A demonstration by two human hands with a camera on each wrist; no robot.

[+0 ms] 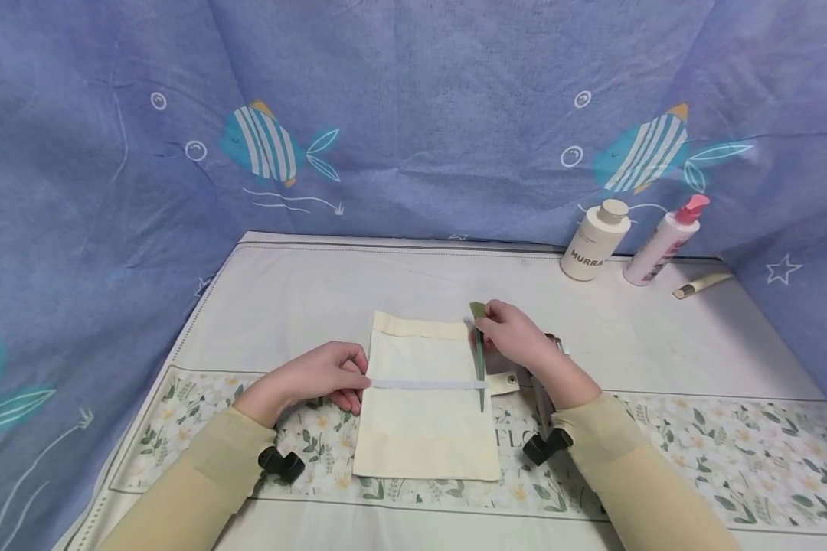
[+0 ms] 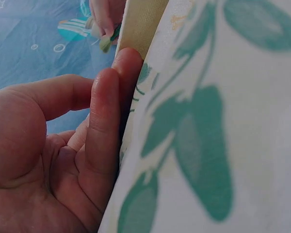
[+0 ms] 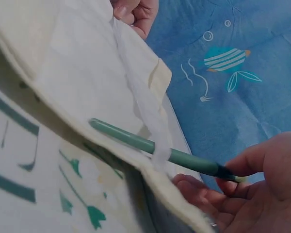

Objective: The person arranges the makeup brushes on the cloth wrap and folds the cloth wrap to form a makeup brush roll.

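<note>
A cream cloth brush roll [image 1: 420, 451] lies unfolded, with a white elastic band [image 1: 427, 384] across its middle and a snap tab [image 1: 503, 383] on its right side. My left hand [image 1: 334, 376] pinches the roll's left edge where the band ends. A slim green brush [image 1: 480, 360] with a flared green tip lies along the right side of the roll. My right hand [image 1: 513, 333] pinches it near the flared end. In the right wrist view, the brush's handle [image 3: 121, 137] passes under the band, its rounded end over the cloth.
A white bottle [image 1: 593, 241] and a pink-topped pump bottle [image 1: 661, 241] stand at the back right. Near them lies a short cream-and-brown stick [image 1: 701, 285]. Partly hidden under my right forearm is a slim brownish object [image 1: 541, 405]. A blue fish-print curtain [image 1: 413, 115] hangs behind the table.
</note>
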